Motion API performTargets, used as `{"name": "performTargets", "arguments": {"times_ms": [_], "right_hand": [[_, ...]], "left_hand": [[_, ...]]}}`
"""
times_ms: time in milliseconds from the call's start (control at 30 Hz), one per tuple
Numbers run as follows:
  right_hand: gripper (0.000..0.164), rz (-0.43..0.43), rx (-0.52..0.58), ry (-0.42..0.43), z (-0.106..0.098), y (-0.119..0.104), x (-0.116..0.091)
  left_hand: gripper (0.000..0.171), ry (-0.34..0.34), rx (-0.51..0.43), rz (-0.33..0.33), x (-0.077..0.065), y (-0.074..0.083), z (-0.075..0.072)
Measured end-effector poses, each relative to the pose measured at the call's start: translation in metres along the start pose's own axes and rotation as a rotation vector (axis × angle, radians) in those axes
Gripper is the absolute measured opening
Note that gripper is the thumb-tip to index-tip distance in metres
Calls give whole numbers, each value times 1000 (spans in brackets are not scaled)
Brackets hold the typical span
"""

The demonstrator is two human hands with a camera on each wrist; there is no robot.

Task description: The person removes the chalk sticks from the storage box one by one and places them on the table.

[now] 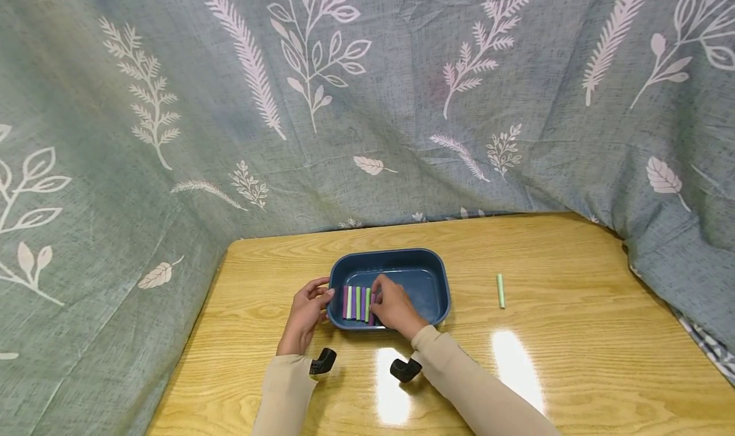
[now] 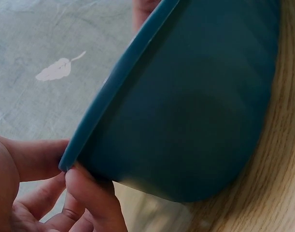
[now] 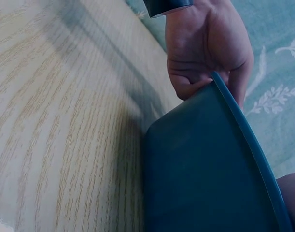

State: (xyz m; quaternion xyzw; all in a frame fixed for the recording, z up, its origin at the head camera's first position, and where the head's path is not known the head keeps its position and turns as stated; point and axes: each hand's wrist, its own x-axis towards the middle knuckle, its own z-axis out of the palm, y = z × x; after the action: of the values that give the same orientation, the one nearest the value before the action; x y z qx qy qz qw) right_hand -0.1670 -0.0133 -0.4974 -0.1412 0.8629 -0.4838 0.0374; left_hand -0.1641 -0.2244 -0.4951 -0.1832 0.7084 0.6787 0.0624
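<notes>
A dark blue rectangular tub [image 1: 430, 283] with rounded corners stands on the table. My left hand [image 1: 306, 311] grips its left end; in the left wrist view, thumb and fingers [image 2: 96, 195] pinch the rim from both sides. My right hand [image 1: 395, 305] reaches inside the tub, with thumb and forefinger pinching a purple stick [image 1: 372, 320], partly hidden by the fingers. Just left of it, a row of several short, thin purple, green and whitish sticks [image 1: 358, 304] lies side by side on the tub floor. The right wrist view shows mostly the tub's outer wall [image 3: 200, 164].
One pale green stick [image 1: 501, 291] lies alone on the wooden table [image 1: 574, 321], to the right of the tub. A grey-green curtain [image 1: 402, 104] with white leaf prints hangs behind the table and along its sides. A black wrist camera [image 1: 406, 370] sits at the right sleeve.
</notes>
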Motion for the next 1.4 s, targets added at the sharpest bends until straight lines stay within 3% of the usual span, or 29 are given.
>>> {"name": "performTargets", "arguments": {"times_ms": [133, 367, 567, 767, 1033, 1400], "right_hand": [[23, -36, -16, 28, 1, 2, 0], [23, -6, 12, 87, 1, 2, 2], [24, 27, 111, 107, -2, 4, 3], [24, 41, 296, 113, -7, 3, 0], [23, 83, 378, 124, -32, 0, -6], [25, 176, 490, 119, -82, 11, -18]], "left_hand": [[37, -1, -3, -1, 0, 1, 0], [37, -4, -3, -3, 0, 2, 0], [36, 3, -7, -7, 1, -2, -1], [35, 13, -2, -11, 0, -5, -1], [38, 5, 0, -1, -4, -2, 0], [36, 6, 3, 4, 1, -2, 0]]}}
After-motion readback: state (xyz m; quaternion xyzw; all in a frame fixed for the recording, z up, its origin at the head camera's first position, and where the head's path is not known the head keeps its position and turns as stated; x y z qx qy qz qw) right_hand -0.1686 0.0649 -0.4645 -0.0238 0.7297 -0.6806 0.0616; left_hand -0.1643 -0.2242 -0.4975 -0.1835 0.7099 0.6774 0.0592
